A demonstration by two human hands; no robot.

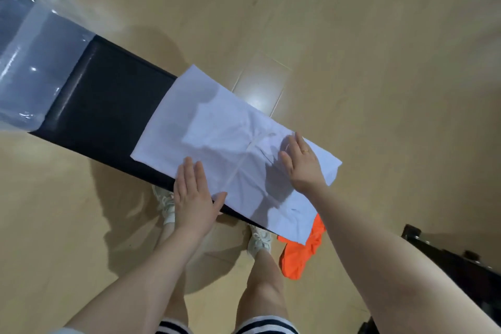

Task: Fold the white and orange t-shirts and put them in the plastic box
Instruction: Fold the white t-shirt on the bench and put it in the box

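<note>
- The white shirt (222,141) lies spread flat across a black bench (108,95), folded into a long rectangle with its sleeves turned in, one end hanging a little over the bench's near edge.
- The left hand (193,198) lies flat on the shirt's near edge, fingers straight and together, thumb stretched out along the cloth; it grasps nothing, only presses down.
- The right hand (302,163) is flat too, palm down on the shirt towards its right end, fingers spread and straight, a ring on one of them. It holds nothing either.
- Between the two hands a crease runs across the cloth, with wrinkles fanning out from it.
- The orange shirt (301,249) is bunched up, unfolded, tucked partly under the white shirt's near right corner and drooping off the bench towards the floor (379,62).
- The plastic box (29,43), clear and bluish, sits at the bench's far left end, well apart from both shirts. I cannot tell whether anything lies in it.
- The person stands close against the bench, white shoes (260,238) showing beneath it on the pale wooden floor.
- Some dark furniture (461,271) sits at the right edge, too cut off to tell what it is.
</note>
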